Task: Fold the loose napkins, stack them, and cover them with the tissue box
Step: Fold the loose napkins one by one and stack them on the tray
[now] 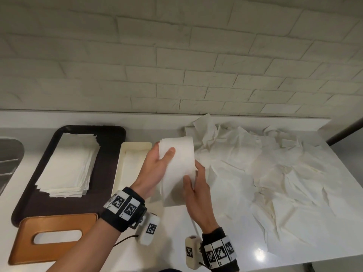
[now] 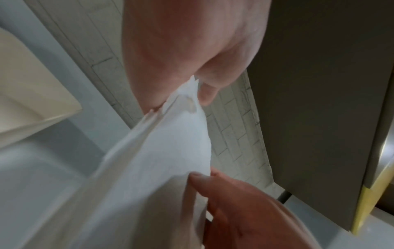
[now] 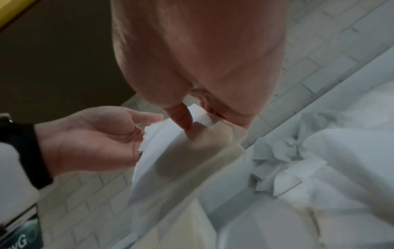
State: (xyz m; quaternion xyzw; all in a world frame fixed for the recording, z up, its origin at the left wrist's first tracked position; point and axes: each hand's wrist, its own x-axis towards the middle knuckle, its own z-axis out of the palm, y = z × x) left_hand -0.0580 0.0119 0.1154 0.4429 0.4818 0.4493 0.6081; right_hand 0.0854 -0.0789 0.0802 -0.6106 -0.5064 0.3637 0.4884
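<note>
White brick backs your counter (image 1: 225, 228): the folded stack (image 1: 67, 167) sits on the tray (image 1: 110, 154) at 9 o'clock, the tissue box (image 1: 53, 240) at 7, the loose napkins (image 1: 271, 169) at 3. Your left hand (image 1: 155, 169) and right hand (image 1: 196, 195) both pinch the napkin (image 1: 176, 163) mid-air at centre. It looks feather-light, limp and tearable, so take it by corners; your fingers behind it are hidden, and the wrist views blur.

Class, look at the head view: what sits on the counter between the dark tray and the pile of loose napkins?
In the head view, a cream box base lies there, and above the counter both hands, left hand and right hand, hold one napkin.
</note>
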